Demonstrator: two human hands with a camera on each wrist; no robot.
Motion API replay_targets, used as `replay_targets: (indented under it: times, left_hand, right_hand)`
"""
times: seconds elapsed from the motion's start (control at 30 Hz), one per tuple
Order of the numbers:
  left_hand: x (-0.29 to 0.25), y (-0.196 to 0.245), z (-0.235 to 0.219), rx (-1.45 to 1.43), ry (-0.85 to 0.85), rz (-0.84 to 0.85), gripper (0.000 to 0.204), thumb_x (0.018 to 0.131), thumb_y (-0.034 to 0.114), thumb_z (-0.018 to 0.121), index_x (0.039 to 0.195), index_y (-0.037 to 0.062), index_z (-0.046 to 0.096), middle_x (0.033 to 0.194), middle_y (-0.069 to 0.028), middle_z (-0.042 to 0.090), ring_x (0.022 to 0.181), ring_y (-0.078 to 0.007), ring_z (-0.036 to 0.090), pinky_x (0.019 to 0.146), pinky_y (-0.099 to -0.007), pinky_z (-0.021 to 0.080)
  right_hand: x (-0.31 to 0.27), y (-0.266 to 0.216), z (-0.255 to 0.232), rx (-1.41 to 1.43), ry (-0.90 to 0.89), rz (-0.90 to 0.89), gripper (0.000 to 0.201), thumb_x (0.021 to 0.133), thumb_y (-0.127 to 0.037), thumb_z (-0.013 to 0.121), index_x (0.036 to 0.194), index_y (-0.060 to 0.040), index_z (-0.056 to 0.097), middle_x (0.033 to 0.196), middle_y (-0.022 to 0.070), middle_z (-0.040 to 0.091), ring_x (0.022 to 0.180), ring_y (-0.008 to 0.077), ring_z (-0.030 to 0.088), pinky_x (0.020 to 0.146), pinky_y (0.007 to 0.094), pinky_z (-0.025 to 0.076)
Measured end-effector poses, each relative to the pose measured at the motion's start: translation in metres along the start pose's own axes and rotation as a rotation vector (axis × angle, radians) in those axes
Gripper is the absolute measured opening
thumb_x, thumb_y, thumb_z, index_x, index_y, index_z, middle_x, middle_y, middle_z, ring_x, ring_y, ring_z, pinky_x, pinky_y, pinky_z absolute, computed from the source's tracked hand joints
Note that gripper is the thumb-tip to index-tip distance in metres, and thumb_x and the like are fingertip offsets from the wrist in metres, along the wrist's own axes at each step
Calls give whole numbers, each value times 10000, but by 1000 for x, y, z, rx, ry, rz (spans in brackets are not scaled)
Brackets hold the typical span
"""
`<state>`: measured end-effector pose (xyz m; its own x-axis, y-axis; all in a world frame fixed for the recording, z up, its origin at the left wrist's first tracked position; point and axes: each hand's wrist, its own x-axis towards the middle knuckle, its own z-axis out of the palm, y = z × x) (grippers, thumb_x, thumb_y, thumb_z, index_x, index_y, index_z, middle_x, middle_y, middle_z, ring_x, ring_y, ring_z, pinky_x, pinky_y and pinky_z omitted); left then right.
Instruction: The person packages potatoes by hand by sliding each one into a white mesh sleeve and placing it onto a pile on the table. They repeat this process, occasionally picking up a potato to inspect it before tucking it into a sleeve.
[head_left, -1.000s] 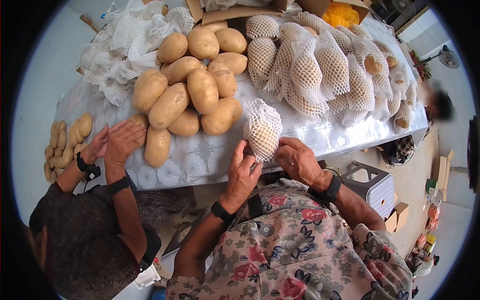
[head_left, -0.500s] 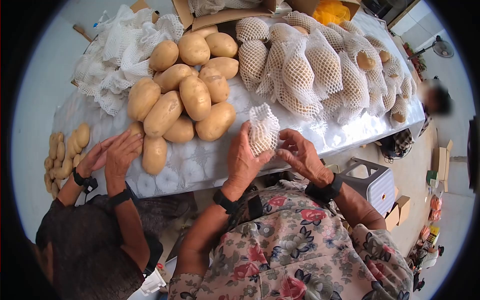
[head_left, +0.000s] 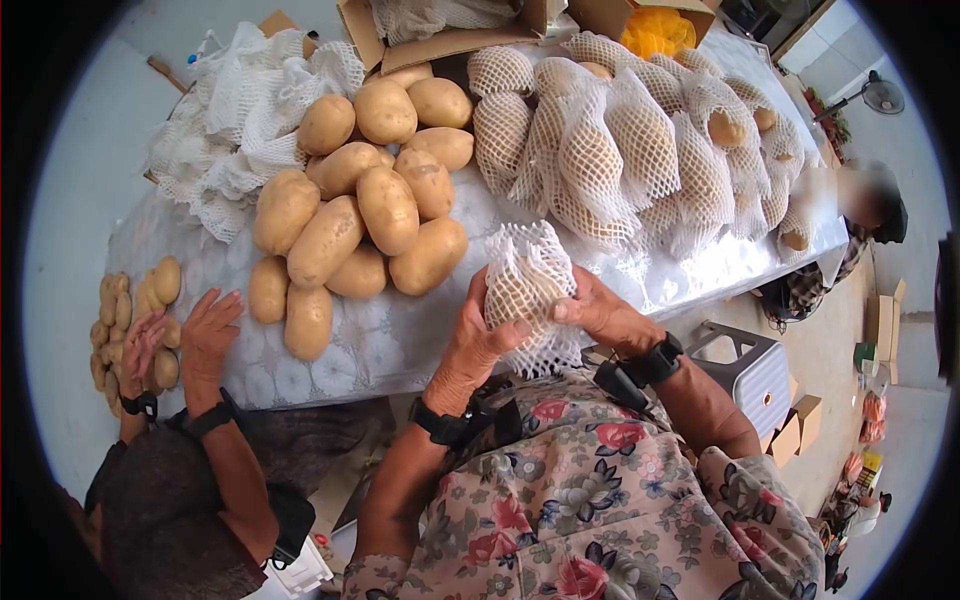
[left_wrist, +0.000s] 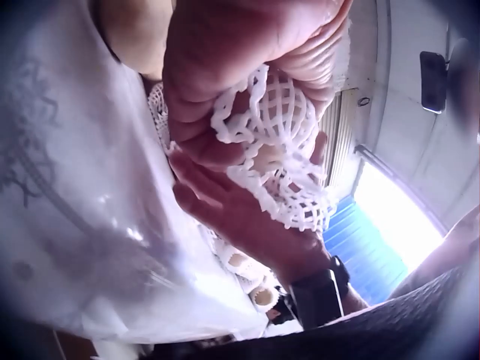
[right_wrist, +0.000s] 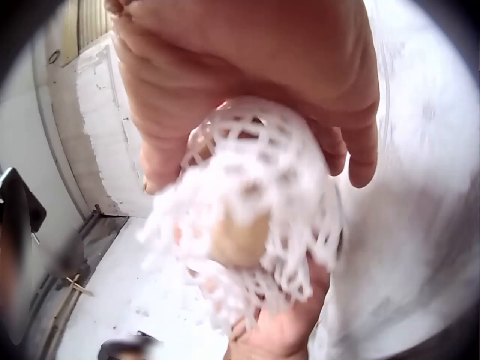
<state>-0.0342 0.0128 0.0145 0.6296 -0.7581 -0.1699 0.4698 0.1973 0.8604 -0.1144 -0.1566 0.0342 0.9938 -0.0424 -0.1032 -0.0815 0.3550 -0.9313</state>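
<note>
A potato in a white foam net sleeve [head_left: 530, 290] is held just over the table's front edge, close to the flowered shirt. My left hand [head_left: 476, 338] grips it from the left, thumb across its front. From the other side my right hand [head_left: 606, 315] grips it, thumb on the mesh. Frayed net ends stick out above and below the potato. In the right wrist view, bare potato skin [right_wrist: 241, 238] shows through the net's open end. The left wrist view shows the loose mesh [left_wrist: 281, 120] under my left palm.
Bare potatoes [head_left: 388, 210] lie piled left of centre, beside heaped empty net sleeves [head_left: 235, 120]. Netted potatoes [head_left: 640, 135] cover the back right. Another person's hands [head_left: 208, 335] hover at the left, near smaller potatoes [head_left: 165, 280]. A grey stool [head_left: 750, 375] stands at the right.
The netted potato has come lower and nearer the body. My right hand, its fingers spread beside it half a second ago, now grips it too. The other person's hands have left the bare potato.
</note>
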Motion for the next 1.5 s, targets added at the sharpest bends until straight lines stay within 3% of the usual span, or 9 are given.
replay_targets:
  times: [0.23,0.47,0.6,0.83,0.97,1.1,1.3,1.4,1.5]
  left_hand:
    - [0,7,6,-225,-21,41,899,679,222,820,1388,86,284,1272,-45,461,1206,-173,427,1043,-350,336]
    - [-16,20,-12,-91,-61,20,839,669,155,759,1369,53,308,1237,-51,472,1125,-152,484,968,-323,413]
    - [-26,18,-12,-85,-181,-106,827,584,185,795,1297,7,418,1156,-57,549,1042,-160,562,903,-312,481]
    - [-18,33,-11,-136,-238,-203,837,626,110,752,1346,23,335,1182,-58,499,1073,-177,527,939,-325,450]
    - [-15,13,-6,-217,-21,-126,778,651,116,730,1329,22,361,1169,-51,516,1063,-161,529,959,-317,429]
    - [-14,14,-7,-187,-5,-134,769,653,130,726,1324,15,369,1161,-57,528,1051,-163,539,940,-316,443]
    - [-16,18,-9,-315,-74,-193,784,655,211,728,1320,-4,371,1140,-85,556,990,-178,587,880,-324,494]
    - [-19,26,-6,-334,-84,-172,763,665,230,714,1309,-17,389,1139,-95,566,980,-187,599,870,-329,504]
    - [-21,31,-5,-377,-46,-120,717,685,251,700,1282,-35,424,1129,-103,578,977,-196,600,867,-327,501]
  right_hand:
    - [29,1,39,108,161,-51,647,939,-403,482,1389,9,268,1286,109,476,1155,181,472,1003,322,376]
    - [30,-15,13,-223,-325,-42,850,836,-402,663,1428,9,213,1369,129,413,1252,206,398,1059,352,322]
    - [27,-32,7,-70,-455,141,776,770,-331,749,1362,0,371,1261,106,526,1157,198,491,1005,336,391]
    - [27,-38,29,63,-175,-12,463,798,-191,677,1199,-4,538,1046,48,622,948,123,579,855,279,472]
    - [30,-21,34,142,161,-59,221,828,-101,581,1031,-16,596,835,18,629,735,101,591,696,249,493]
    - [34,-13,41,327,328,-39,294,827,-31,564,1114,-50,503,861,15,576,753,96,572,689,267,498]
    - [31,-41,31,272,63,-115,206,844,-52,586,1041,-62,527,854,19,565,782,90,551,702,249,483]
    - [38,-33,26,509,37,-246,111,867,-76,599,957,-44,543,847,8,592,789,68,557,709,229,472]
    - [38,-29,24,321,168,-249,131,875,-121,625,938,-41,541,809,-21,555,760,59,525,708,216,445]
